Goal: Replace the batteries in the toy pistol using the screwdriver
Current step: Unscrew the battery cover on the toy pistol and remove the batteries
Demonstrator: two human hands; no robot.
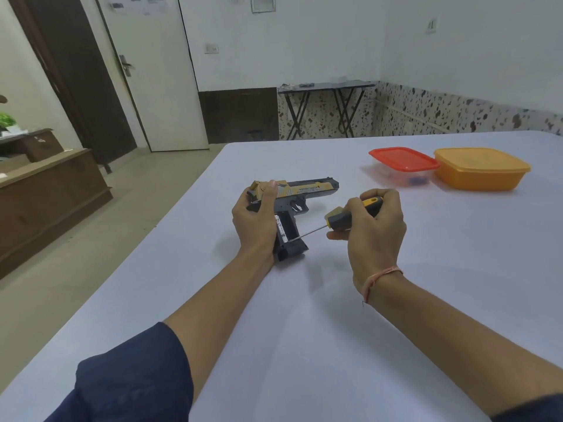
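Observation:
The toy pistol point(307, 191), tan on top and dark grey below, lies on its side on the white table point(304, 315), barrel pointing right. My left hand point(256, 220) grips it around the rear and the grip. The grip's battery compartment is uncovered, and a silver battery point(280, 228) shows inside. My right hand point(370, 226) is closed around the yellow-and-black handle of the screwdriver point(350, 216). Its thin metal shaft slants down to the left, with the tip at the lower end of the battery.
A clear box with a red lid point(402, 161) and an orange box point(481, 170) stand at the table's far right. The table's left edge runs diagonally, with floor and a wooden cabinet point(45, 202) beyond. A black folding table point(326, 86) stands by the back wall.

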